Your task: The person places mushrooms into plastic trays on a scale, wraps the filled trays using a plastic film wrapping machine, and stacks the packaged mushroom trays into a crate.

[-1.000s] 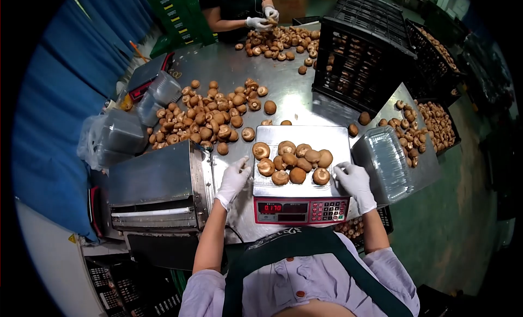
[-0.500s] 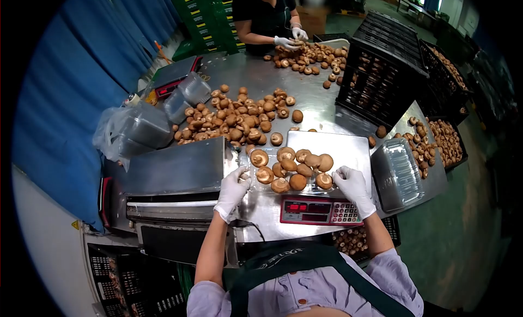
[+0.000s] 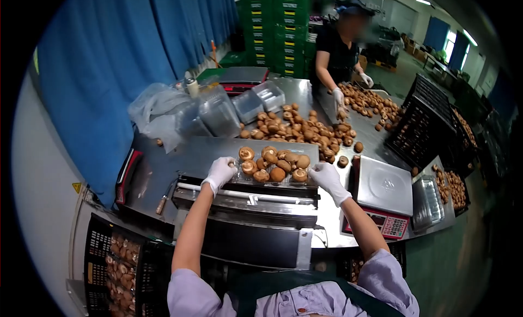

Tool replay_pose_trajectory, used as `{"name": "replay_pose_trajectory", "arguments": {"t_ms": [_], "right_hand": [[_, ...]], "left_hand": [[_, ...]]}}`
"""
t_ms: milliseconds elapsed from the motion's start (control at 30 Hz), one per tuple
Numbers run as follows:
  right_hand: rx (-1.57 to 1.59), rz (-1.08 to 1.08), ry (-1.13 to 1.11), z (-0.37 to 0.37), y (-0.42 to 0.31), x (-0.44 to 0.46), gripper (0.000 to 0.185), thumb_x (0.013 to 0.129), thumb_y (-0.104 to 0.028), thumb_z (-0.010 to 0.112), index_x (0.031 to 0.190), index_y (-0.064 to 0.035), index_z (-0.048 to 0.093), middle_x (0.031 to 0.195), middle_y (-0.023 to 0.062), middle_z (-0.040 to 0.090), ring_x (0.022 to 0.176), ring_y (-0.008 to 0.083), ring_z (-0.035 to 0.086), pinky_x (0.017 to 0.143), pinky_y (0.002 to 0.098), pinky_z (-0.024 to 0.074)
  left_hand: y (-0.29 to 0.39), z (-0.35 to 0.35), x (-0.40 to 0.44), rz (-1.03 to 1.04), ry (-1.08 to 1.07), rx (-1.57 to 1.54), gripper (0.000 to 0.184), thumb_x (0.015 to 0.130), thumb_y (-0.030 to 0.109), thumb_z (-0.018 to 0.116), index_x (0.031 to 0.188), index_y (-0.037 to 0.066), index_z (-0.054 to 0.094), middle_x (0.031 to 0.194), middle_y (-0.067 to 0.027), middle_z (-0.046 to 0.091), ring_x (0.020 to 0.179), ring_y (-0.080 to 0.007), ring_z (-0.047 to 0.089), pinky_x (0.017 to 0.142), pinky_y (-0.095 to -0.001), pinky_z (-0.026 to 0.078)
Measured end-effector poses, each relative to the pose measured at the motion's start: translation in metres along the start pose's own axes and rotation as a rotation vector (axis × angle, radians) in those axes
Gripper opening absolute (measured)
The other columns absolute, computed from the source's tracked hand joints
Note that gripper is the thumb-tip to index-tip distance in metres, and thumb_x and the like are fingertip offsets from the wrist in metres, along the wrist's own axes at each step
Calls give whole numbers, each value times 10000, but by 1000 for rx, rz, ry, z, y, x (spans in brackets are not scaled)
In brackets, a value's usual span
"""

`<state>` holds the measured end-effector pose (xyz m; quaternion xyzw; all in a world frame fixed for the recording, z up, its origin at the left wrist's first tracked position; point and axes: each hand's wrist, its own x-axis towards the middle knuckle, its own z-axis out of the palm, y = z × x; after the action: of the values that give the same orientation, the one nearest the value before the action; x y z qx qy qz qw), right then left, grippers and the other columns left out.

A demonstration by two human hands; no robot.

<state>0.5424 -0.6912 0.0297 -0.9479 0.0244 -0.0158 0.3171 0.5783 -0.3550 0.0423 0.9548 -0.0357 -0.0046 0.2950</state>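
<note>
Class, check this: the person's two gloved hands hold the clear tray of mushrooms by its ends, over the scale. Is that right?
Only the place is wrong: the head view shows the clear tray of mushrooms over the metal machine, left of the scale. The left hand and right hand do hold it by its ends.

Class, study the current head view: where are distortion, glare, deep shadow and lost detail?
Head view: fisheye distortion with black rounded borders; head view: white glare on the silver steel table and an overexposed far window; head view: deep shadow beneath the table; head view: the trayed round brown mushrooms fairly sharp, but the display of the red, silver-topped scale too small to read.
</note>
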Motion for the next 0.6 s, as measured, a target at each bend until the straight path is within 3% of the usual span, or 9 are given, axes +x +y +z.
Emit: {"name": "replay_pose_trajectory", "arguments": {"t_ms": [133,333,400,500,600], "right_hand": [[-72,8,29,42,-45,6,322,781,-354,552,784,-82,722,674,155,658,697,293,662,677,366,510],[-153,16,85,36,-56,-16,357,819,-388,539,831,-73,708,789,182,665,750,348,650,712,414,510],[-188,33,89,26,-55,-27,308,826,-354,568,848,-75,696,757,176,662,731,342,649,691,409,510],[-272,-224,32,11,-39,-41,183,818,-254,634,897,-92,660,752,110,668,727,283,649,666,387,509],[-515,-436,-44,-9,-45,-57,205,766,-190,659,949,-98,663,798,96,673,749,285,644,676,375,525]], "left_hand": [[-44,-20,14,-19,-49,128,303,737,192,587,999,78,686,921,-167,670,892,-326,640,825,-381,495],[-55,-47,2,84,-124,201,350,818,292,578,1110,110,641,1065,-127,643,1010,-292,601,895,-373,463],[-57,-60,-4,198,-87,163,336,826,282,568,1106,110,638,1071,-131,629,1016,-291,594,890,-378,462],[-69,-75,-18,474,-189,283,237,837,209,548,1032,121,650,942,-125,627,915,-294,611,800,-392,491],[-90,-86,-28,847,-321,511,213,799,156,574,1002,127,629,899,-94,614,837,-281,617,696,-394,508]]}}
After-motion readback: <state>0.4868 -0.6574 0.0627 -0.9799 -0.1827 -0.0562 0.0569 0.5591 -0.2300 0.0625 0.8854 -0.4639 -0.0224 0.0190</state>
